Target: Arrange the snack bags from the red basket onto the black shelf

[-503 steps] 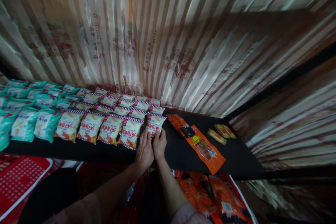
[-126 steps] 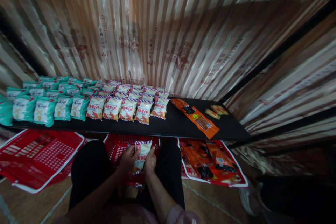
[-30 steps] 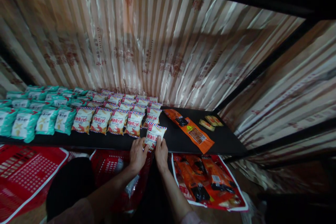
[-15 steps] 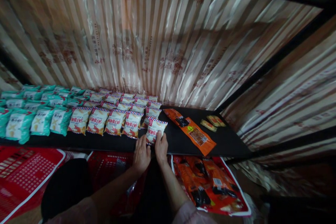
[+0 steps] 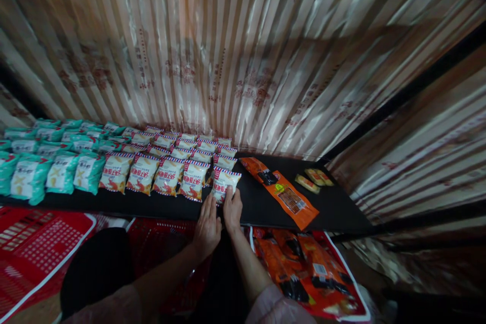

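Note:
Both my hands are at a white and orange snack bag (image 5: 226,178) with a blue-and-red striped edge, at the front right end of the rows of matching bags. My right hand (image 5: 233,211) is closed on its lower right side, the thumb over the front. My left hand (image 5: 208,228) lies at its lower left corner, fingers stretched out and touching it. Just left stands another snack bag (image 5: 194,180) of the same kind, upright in the front row.
Teal snack bags (image 5: 61,172) stand in rows at the left of the black shelf (image 5: 258,202). Orange packets (image 5: 292,197) and small yellow packets (image 5: 307,184) lie to the right. Below are red baskets (image 5: 34,248), one holding orange packages (image 5: 321,268). A striped curtain (image 5: 212,50) hangs behind.
The snack bag in my hands has moved slightly back and left, closer in line with the front row. My left fingers have straightened along its lower edge. The view has shifted a little.

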A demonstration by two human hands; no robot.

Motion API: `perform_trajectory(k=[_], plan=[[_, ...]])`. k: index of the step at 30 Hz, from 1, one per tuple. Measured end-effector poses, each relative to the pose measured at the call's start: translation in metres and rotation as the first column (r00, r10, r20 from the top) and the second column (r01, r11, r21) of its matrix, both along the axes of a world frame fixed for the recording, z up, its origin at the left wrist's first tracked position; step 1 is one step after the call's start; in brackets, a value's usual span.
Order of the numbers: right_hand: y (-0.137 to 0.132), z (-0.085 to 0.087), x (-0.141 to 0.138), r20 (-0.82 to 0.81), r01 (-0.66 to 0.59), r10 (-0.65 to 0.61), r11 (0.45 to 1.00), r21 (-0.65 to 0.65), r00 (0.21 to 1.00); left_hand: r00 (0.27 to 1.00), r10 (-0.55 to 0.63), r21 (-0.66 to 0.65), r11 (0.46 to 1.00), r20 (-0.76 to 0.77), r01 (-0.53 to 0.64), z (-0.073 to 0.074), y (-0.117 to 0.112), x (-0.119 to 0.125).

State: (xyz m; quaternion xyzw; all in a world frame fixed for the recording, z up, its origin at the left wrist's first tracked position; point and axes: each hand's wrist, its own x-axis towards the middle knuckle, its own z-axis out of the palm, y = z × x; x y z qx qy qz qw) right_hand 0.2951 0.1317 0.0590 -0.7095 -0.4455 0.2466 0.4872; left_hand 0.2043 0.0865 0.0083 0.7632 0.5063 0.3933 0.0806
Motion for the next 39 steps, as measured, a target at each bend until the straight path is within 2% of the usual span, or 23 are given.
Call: perform_trajectory(k=[6,14,17,22,32,39], plan=[[0.007,-0.004,-0.003,0.021,-0.015,0.015,1.0,-0.004,1.0,0.999,0.032,-0.013,0.999,0.021,-0.032,-0.001,0.004,-0.001],[0.014,-0.008,-0.009,-0.008,-0.028,0.029,0.999,0.016,1.0,0.999,0.048,0.05,0.998,-0.019,-0.047,-0.005,0.014,-0.005],[0.016,-0.01,-0.01,0.056,-0.02,0.017,0.998,0.052,0.998,0.999,0.046,0.082,0.996,-0.029,-0.044,-0.006,0.016,-0.006],[0.019,-0.014,-0.011,0.213,0.022,-0.045,0.994,0.108,0.976,0.998,0.042,0.06,0.997,-0.041,-0.04,-0.003,0.014,-0.008],[0.023,-0.021,-0.01,0.254,0.007,-0.038,0.992,0.124,0.966,0.994,0.022,0.032,0.999,-0.106,-0.019,0.003,0.013,-0.012],[0.019,-0.022,-0.007,0.247,-0.008,-0.026,0.991,0.135,0.969,0.991,0.02,0.064,0.998,-0.13,-0.012,0.004,0.012,-0.012]])
